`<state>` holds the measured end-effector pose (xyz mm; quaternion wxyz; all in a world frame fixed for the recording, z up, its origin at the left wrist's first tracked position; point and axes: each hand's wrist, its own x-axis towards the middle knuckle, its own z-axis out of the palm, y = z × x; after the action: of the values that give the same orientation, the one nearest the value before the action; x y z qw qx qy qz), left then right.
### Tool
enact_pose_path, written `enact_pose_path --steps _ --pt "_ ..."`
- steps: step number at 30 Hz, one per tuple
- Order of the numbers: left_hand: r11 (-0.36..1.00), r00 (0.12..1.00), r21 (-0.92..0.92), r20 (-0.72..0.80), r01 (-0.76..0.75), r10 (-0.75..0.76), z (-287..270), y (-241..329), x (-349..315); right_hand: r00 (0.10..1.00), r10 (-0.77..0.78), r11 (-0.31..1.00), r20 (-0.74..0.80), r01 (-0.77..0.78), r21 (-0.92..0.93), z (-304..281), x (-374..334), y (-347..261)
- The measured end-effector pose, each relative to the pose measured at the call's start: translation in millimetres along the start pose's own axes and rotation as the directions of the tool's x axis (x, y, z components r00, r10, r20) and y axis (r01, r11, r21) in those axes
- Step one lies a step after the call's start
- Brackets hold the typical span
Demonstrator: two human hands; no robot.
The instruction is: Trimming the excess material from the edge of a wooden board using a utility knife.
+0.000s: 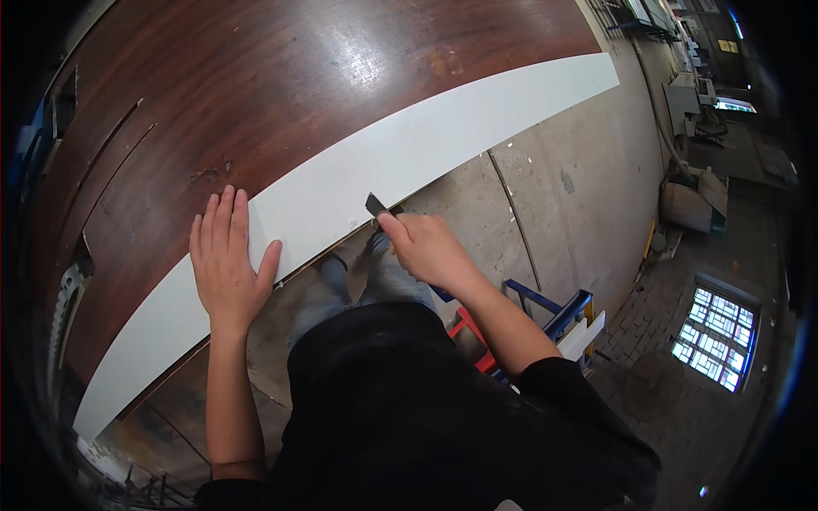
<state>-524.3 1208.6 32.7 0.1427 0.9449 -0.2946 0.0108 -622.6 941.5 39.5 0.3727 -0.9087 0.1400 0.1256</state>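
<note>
A long white board [426, 140] lies along the near edge of a dark brown wood-grain tabletop [281, 77]. My left hand [226, 264] rests flat on the board, fingers stretched toward the brown surface and thumb out to the side. My right hand [426, 247] is closed around a flat, dark metal blade [373, 204], held at the board's near edge. The blade's tip shows above my thumb; its other end is hidden in my grip, so its exact kind is unclear.
Two thin dark strips [119, 140] lie at the tabletop's left. Beside my right arm stands a blue metal frame [571, 313] with a red part [467, 328]. The floor [562, 179] has a dark seam and small white bits. A bin-like container [690, 204] stands farther right.
</note>
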Motion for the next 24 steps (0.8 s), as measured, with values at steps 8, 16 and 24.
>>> enact_pose_path --steps 8,16,24 --pt "1.000 1.000 -0.013 -0.002 0.001 -0.001 -2 -2 -1 0.965 0.237 0.966 0.112 -0.246 0.078 -2 2 -26" --pt "0.936 0.987 -0.337 -0.152 -0.100 0.050 -19 -50 -40 0.909 0.415 0.872 0.049 -0.412 0.265 -2 6 -31" --pt "0.997 0.999 0.080 0.030 0.021 -0.023 -72 -179 -150 0.912 0.405 0.866 0.065 -0.405 0.292 25 -8 -59"
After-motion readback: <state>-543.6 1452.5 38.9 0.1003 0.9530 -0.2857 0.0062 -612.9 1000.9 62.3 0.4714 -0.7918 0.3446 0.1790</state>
